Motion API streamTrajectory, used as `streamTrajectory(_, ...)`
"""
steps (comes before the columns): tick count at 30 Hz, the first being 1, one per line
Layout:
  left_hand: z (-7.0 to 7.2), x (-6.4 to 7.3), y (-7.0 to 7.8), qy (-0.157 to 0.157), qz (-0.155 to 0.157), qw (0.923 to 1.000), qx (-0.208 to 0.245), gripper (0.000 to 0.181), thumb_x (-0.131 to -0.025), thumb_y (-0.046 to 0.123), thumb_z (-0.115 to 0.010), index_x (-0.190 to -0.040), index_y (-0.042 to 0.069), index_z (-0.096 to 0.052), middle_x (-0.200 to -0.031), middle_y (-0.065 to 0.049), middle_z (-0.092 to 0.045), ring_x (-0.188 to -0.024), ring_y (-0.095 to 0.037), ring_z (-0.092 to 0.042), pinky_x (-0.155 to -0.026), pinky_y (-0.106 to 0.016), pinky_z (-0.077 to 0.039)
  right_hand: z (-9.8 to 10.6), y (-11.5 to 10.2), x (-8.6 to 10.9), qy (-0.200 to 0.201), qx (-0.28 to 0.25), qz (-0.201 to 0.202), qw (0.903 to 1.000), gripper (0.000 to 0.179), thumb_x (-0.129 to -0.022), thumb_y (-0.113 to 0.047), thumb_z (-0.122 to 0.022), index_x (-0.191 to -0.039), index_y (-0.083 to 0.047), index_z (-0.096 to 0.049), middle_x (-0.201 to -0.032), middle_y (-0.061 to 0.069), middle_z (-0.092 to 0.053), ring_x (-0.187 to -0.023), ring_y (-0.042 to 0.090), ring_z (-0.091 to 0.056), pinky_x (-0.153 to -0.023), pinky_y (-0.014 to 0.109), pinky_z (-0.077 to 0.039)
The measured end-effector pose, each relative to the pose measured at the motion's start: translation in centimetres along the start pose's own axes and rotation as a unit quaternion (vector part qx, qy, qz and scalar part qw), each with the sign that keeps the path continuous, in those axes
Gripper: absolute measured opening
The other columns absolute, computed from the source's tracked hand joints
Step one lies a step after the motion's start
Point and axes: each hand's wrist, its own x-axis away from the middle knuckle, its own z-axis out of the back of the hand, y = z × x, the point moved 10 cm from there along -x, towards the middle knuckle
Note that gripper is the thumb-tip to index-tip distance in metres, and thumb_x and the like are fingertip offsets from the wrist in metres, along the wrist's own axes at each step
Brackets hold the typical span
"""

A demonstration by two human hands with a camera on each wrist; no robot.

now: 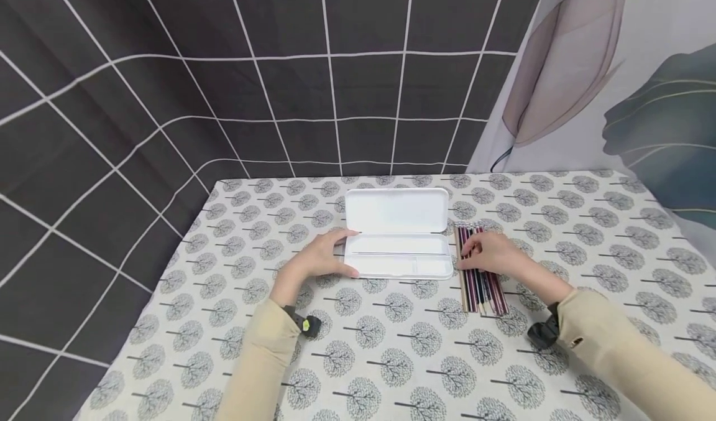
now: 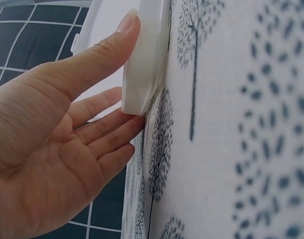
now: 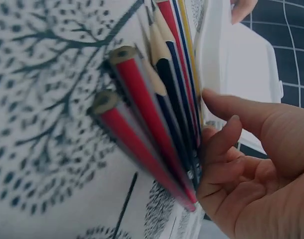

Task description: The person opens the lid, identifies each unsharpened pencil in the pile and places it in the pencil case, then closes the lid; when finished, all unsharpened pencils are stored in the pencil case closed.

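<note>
A white pencil case (image 1: 398, 264) lies with its lid (image 1: 397, 211) raised behind it, its divided inside facing up. My left hand (image 1: 317, 258) holds the left end, thumb at the near corner and a finger at the far one. In the left wrist view, the thumb lies along the outer wall of the case (image 2: 144, 64). Right of the case is a row of red-striped, dark and yellow pencils (image 1: 486, 293). My right hand (image 1: 493, 253) reaches over their upper part, thumb and curled fingers at the yellow pencil (image 3: 188, 42) on the case side.
A white cloth with grey tree prints (image 1: 391, 359) covers the table. Behind it hangs a dark curtain (image 1: 363, 91) with white grid lines. A pale curtain with large leaf shapes (image 1: 565, 60) is at the right.
</note>
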Motion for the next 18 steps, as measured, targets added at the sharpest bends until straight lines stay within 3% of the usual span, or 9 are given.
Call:
streamTrajectory(6,0.0,-0.2,0.2,-0.001,-0.006,1.0000,0.002,0.089,-0.059,0.034,-0.086,-0.137,0.017,-0.046,-0.144,-0.007,-0.042,-0.134,-0.027,-0.035,-0.111,-0.046,-0.027,-0.1,-0.7,-0.4,-0.004,0.033,0.007,0.9994,0.030,-0.070,-0.027,-0.078,-0.082,-0.004,-0.063,-0.075,0.003,-0.059,-0.065,0.016,-0.051,-0.059,0.027,-0.043)
streamTrajectory(12,0.1,-0.1,0.2,0.001,-0.003,1.0000,-0.002,0.089,-0.059,0.033,-0.087,-0.137,0.017,-0.046,-0.144,-0.007,-0.042,-0.134,-0.027,-0.036,-0.111,-0.046,-0.027,-0.2,-1.0,-0.8,-0.007,0.038,0.010,0.9992,0.022,-0.074,-0.022,-0.074,-0.062,-0.008,-0.062,-0.057,-0.002,-0.057,-0.051,0.012,-0.049,-0.051,0.024,-0.041)
streamTrajectory(18,0.0,-0.1,0.2,0.000,0.001,1.0000,-0.008,0.089,-0.060,0.032,-0.087,-0.137,0.017,-0.046,-0.144,-0.007,-0.042,-0.134,-0.027,-0.036,-0.111,-0.046,-0.027,-0.4,-1.3,-0.8,-0.008,0.047,-0.003,0.9989,0.024,-0.077,-0.022,-0.071,-0.059,-0.006,-0.066,-0.050,-0.001,-0.059,-0.045,0.012,-0.054,-0.044,0.022,-0.041)
